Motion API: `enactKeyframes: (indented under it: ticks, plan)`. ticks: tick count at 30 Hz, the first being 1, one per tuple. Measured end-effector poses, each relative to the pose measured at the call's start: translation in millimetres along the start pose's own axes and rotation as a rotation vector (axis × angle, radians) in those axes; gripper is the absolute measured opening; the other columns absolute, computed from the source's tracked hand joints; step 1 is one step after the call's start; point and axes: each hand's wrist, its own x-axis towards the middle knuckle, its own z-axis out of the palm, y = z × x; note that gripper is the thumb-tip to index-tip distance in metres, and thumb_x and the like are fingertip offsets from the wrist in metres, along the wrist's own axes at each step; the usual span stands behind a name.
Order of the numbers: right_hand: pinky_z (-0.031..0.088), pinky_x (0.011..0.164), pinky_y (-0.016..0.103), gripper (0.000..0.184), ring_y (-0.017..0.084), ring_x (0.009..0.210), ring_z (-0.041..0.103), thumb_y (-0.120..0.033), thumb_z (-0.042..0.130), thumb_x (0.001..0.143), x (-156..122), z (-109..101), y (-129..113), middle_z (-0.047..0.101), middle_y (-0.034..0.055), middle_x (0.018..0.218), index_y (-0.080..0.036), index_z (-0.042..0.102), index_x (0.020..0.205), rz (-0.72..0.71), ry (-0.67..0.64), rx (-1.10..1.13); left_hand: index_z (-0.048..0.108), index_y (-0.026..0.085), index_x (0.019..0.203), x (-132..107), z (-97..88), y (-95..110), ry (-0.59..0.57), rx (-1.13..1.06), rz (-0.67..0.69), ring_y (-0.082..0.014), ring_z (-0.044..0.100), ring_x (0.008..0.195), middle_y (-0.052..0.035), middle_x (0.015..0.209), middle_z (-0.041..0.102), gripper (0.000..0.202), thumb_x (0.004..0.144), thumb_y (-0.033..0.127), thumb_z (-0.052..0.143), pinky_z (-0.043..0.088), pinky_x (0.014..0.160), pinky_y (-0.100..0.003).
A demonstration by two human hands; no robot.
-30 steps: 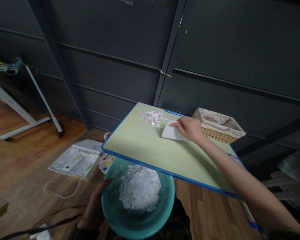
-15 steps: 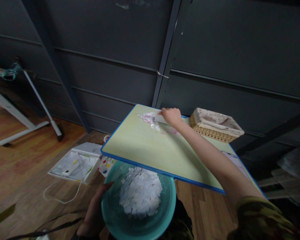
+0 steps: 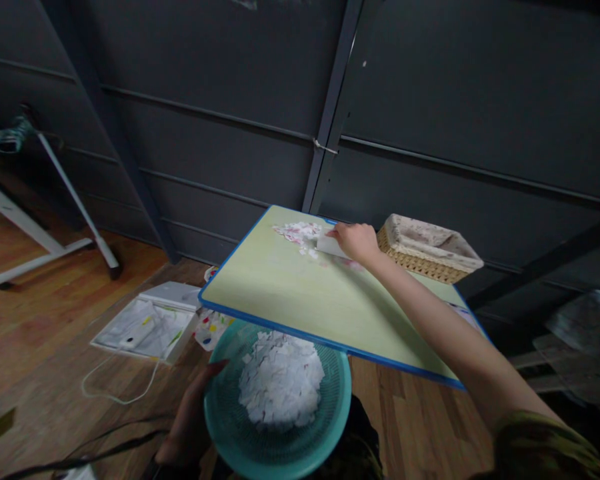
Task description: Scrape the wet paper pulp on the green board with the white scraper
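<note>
My right hand (image 3: 357, 241) is closed on a white card (image 3: 330, 246), its lower edge against the pale yellow tabletop (image 3: 280, 287). Just left of the card lies a heap of small white and pinkish paper scraps (image 3: 296, 231), with a few loose bits nearer me. My left hand (image 3: 195, 403) grips the left rim of a teal plastic basket (image 3: 230, 437), thumb over the edge; its other fingers are hidden. White paper scraps (image 3: 283, 380) are piled in the basket, whose far rim sits beneath the table's blue front edge.
A wicker basket with a cloth lining (image 3: 425, 250) stands at the table's back right. On the floor to the left lies an open white box (image 3: 145, 330) with a cable. A dark panelled wall (image 3: 220, 100) rises behind the table.
My right hand and the card have shifted slightly right, away from the scrap heap. My left hand still holds the teal basket. The view has moved a little.
</note>
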Motion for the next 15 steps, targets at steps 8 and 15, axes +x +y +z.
enactKeyframes:
  ticks: [8,15]
  plan:
    - [0.043,0.069,0.033,0.051,0.029,0.088,0.069,-0.046,0.030,0.099,-9.6,-15.3,-7.7,0.073,0.0188,0.096,-0.015,0.069,0.106,-0.116,-0.004,0.029,0.073,0.012,0.077,-2.0,1.5,-0.7,-0.001,-0.012,0.009,-0.0190,0.067,0.053,-0.0031,0.058,0.074,0.011,0.069,0.021,0.072,0.055,0.053,-0.029]
    - [0.042,0.068,0.032,0.047,0.028,0.085,0.069,-0.044,0.032,0.099,-21.0,-22.8,-11.9,0.074,0.0160,0.096,-0.016,0.070,0.103,-0.153,0.001,0.038,0.074,0.014,0.083,-1.4,4.8,-3.4,-0.022,0.006,0.064,-0.0197,0.068,0.054,-0.0020,0.061,0.075,0.018,0.068,0.024,0.073,0.054,0.054,-0.030]
